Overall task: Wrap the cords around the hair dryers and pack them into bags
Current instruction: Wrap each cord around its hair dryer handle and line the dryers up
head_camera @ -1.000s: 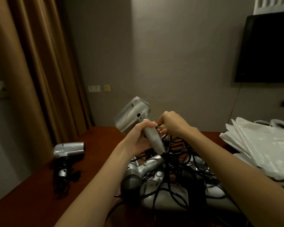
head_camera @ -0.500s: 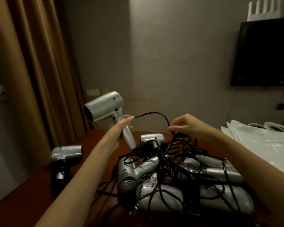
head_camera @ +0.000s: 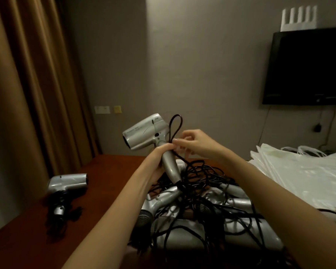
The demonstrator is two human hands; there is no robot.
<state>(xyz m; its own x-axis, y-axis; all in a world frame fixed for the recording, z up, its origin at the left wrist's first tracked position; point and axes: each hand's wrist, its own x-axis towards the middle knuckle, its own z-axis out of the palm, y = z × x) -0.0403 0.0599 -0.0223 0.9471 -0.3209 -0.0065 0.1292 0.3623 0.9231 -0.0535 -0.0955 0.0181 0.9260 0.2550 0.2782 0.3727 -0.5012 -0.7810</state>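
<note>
Nearest the camera, a heap of silver plastic hair dryers point(head_camera: 211, 228) lies on the dark red-brown wooden surface point(head_camera: 109, 171), bound up in a knot of loose black power cords point(head_camera: 200, 183); none in this heap appears wrapped, and the exact count cannot be read through the tangle. Above the heap, the left hand point(head_camera: 159, 158) has its grip closed round the handle of one raised silver hair dryer point(head_camera: 145, 133), nozzle pointing left, handle slanting down toward the pile. The right hand point(head_camera: 192, 142) meets it at the top of the handle, thumb and forefinger pinching a loop of that dryer's black cord point(head_camera: 176, 126), which stands up beside the body; the rest of the cord trails down into the knot. Judgement: wrapping of this unit has barely begun, with no full turn on the handle that I can see. Further left on the surface, well apart from the heap, a second silver hair dryer with cord bundled at its handle point(head_camera: 66, 189) looks wrapped but not bagged. Far right, a stack of translucent white plastic bags point(head_camera: 299, 167) lies flat, none visibly filled. Estimate: one unit wrapped, one in hand, the bulk untouched, all packing outstanding.
</note>
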